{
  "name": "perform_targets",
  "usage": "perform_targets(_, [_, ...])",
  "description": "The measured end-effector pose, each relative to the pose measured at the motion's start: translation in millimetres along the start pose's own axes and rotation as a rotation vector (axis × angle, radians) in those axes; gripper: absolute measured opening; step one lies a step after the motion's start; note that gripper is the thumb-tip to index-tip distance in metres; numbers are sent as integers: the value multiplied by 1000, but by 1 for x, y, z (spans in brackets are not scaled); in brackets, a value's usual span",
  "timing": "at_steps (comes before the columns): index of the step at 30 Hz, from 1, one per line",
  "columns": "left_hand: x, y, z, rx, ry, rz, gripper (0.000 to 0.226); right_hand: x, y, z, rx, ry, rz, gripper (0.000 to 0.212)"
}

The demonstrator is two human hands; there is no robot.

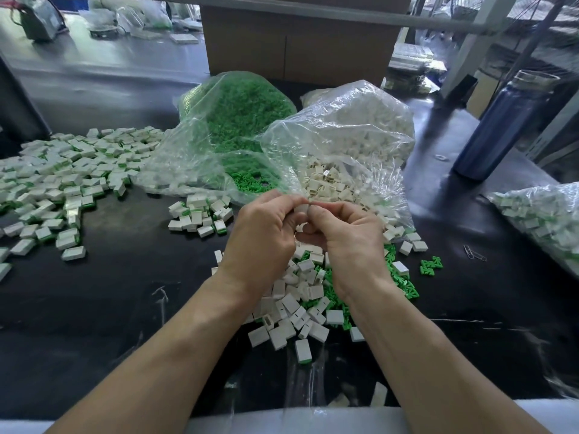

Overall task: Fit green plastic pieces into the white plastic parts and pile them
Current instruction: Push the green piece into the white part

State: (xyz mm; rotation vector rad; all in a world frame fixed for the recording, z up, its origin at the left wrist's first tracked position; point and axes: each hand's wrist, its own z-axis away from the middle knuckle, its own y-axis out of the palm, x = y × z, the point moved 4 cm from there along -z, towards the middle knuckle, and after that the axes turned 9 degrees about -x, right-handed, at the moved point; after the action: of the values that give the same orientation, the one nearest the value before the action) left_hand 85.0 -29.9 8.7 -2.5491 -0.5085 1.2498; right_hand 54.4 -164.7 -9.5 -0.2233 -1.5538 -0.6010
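White plastic part [302, 210] sits pinched between curled fingers of left hand [261, 238] and right hand [346, 238].

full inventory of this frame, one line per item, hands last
assembled pile: many, white with green, table far left
small assembled cluster: about a dozen or more, white with green, left of the hands
green-piece bag: one, clear with green pieces, centre back
white-part bag: one, clear with white parts, right of the green bag
loose parts heap: many, white and green, under the hands
bag of assembled parts: one, clear, right edge
bottle: one, dark blue, right back
paper clips: apparently two, metal, right of the heap
cardboard box: one, brown, back
left hand: pinches white part
right hand: pinches the same part
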Motion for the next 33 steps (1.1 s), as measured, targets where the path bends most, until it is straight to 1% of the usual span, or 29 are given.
perform_targets(3, [0,0,-2,17,-2,26,25,2,-2,0,33,-16,4,14])
perform_targets(5, [3,0,-2,9,-73,127,24,4,-3,-3,70,-19,4,11])
perform_targets(8, [8,1,-3,-29,-191,237,22,3,-1,-5,55,17,-32,17])
perform_targets(9, [9,1,-3,-49,-215,270,21,2,0,-5,53,45,-43,22])
perform_targets(11, [6,1,-4,-70,-227,325,21,-1,5,-4,92,108,-28,39])
perform_targets(13, [3,4,-3,-37,-271,406,27,-4,10,-2,149,162,-8,55])
perform_targets(14, [2,7,-1,-9,-321,471,26,-6,12,-1,169,173,3,61])
perform_targets(16, [0,11,3,34,-393,563,18,-7,14,-1,194,139,33,66])
perform_targets(19, [0,12,2,61,-379,572,9,-5,13,-1,172,43,80,66])
perform_targets(22, [-3,10,3,95,-354,575,6,-3,10,-1,164,-20,123,67])
perform_targets(24, [-3,8,3,90,-341,532,5,-3,11,0,165,-26,163,71])
perform_targets(26, [-4,7,2,71,-293,438,3,-4,11,1,175,6,191,75])
perform_targets(28, [-6,8,2,70,-245,372,3,-3,13,3,208,10,175,75])
perform_targets(30, [-9,8,2,75,-204,340,3,-2,14,5,229,-16,143,71])
perform_targets(33, [-15,10,3,86,-167,320,5,-4,13,0,175,-55,124,60])
